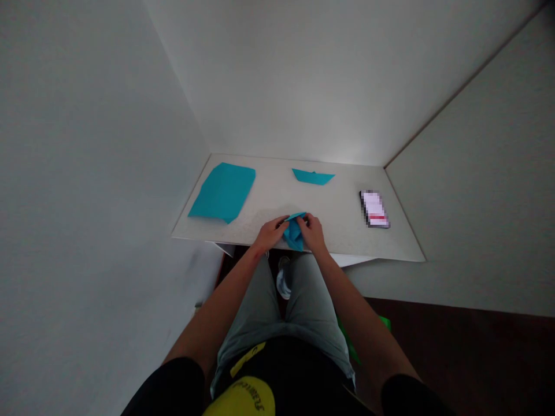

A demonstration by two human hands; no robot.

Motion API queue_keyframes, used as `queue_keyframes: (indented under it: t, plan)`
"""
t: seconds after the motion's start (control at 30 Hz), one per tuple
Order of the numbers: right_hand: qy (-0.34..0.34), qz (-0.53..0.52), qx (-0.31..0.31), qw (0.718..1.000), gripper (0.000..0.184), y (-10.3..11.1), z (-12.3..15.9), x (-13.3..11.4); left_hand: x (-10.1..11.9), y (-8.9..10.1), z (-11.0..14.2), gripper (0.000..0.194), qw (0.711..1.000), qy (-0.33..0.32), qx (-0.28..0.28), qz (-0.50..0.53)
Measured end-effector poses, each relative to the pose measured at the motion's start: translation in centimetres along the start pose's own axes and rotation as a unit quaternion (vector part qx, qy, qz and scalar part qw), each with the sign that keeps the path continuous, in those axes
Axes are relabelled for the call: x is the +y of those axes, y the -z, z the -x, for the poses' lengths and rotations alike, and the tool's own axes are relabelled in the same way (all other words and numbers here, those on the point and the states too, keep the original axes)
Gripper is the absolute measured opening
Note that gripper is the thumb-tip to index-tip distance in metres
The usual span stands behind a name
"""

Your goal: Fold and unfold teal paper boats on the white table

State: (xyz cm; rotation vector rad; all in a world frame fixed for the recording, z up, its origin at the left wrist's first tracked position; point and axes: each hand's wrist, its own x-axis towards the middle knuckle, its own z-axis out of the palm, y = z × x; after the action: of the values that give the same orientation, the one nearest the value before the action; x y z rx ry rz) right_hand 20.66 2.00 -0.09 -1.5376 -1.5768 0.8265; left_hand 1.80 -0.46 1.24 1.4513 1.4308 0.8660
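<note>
Both hands meet at the near edge of the counter (347,242), closed around one piece of folded blue paper (295,230). The left hand (272,232) comes in from the left with its fingers curled onto the paper's left side; the right hand (313,231) grips the right side, thumb and fingers pinched on it. The paper sits directly between them, so neither hand is nearer: it is shared, held at the person's midline, just at or slightly above the counter's front edge. Its long axis runs roughly from the far upper corner down toward the person, with a small flap pointing away and a longer point hanging toward the lap. Whether it rests on the counter or is lifted clear cannot be told.

Largest of the other things, a flat blue sheet (223,192) lies on the far left of the counter, well apart from the hands. A phone (374,209) lies face up toward the right side, also well apart. Smallest, a finished blue paper boat (313,177) sits near the back wall, straight beyond the hands.
</note>
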Motion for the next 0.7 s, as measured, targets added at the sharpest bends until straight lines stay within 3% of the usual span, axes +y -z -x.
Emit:
queue_keyframes:
  t: [0.1, 0.2, 0.33, 0.5, 0.7]
  plan:
    - [-0.035, -0.036, -0.027, 0.998, 0.037, -0.3, -0.6, -0.2, -0.3, 0.0, -0.1, 0.048, 1.000, 0.012, 0.007, 0.012]
    - [-0.020, -0.111, -0.078, 0.991, 0.039, 0.0, -0.8, -0.5, -0.2, 0.3, -0.3, 0.047, 0.999, 0.009, 0.020, 0.032]
    - [-0.011, -0.195, -0.141, 0.971, 0.035, 1.3, -0.3, -0.7, 0.1, 1.3, -0.9, 0.044, 0.997, 0.007, 0.029, 0.064]
    - [-0.039, -0.196, -0.190, 0.961, 0.032, 3.6, 0.5, -1.0, 0.1, 2.0, -0.9, 0.046, 0.995, 0.028, 0.020, 0.091]
    - [-0.083, -0.294, -0.204, 0.930, 0.047, 4.9, 1.0, -1.8, 0.5, 1.5, -0.5, 0.039, 0.998, -0.005, -0.003, 0.067]
